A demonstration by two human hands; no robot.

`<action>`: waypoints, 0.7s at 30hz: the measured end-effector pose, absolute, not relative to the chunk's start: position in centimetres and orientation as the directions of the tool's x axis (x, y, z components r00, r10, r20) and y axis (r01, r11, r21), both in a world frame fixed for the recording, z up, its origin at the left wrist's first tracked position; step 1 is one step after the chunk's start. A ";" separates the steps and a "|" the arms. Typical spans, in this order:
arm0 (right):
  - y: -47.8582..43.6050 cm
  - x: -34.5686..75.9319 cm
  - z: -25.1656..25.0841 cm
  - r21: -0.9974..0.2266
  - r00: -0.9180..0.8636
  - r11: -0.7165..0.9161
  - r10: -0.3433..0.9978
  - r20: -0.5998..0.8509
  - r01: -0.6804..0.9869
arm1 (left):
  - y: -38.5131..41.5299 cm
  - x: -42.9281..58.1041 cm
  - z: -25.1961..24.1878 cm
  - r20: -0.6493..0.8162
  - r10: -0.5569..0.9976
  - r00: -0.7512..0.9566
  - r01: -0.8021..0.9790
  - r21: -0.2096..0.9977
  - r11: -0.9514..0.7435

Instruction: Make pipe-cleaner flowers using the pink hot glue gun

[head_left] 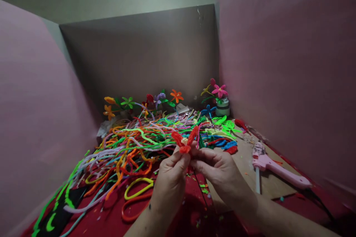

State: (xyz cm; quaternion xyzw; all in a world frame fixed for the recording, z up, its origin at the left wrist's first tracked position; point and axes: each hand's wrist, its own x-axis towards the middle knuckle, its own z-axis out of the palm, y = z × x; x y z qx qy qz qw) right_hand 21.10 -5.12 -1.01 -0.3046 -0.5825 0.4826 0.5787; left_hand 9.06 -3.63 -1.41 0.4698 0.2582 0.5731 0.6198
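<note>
Head view: red flower (184, 141) between and above both hands (172, 172) (222, 170), pinched at its base.

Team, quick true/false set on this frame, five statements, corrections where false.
1. The left hand holds a red flower. True.
2. The pink glue gun lies left of both hands. False: it lies to their right.
3. A pink flower shows above the pale jar. True.
4. The fuzzy strands are all green. False: they are many colours.
5. The right hand is on the jar. False: it is at the red flower.
</note>
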 end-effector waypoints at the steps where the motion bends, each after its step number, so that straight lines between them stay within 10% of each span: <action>1: -5.1 21.0 -1.0 -0.917 -0.158 0.314 0.920 0.358 -0.248 | -3.6 9.1 -1.3 0.205 0.952 0.227 -0.488 0.870 -0.071; 21: -5.4 21.1 -0.7 -0.907 -0.014 0.420 0.908 0.419 0.040 | -3.9 9.6 -1.5 0.126 0.949 0.289 -0.545 0.836 0.055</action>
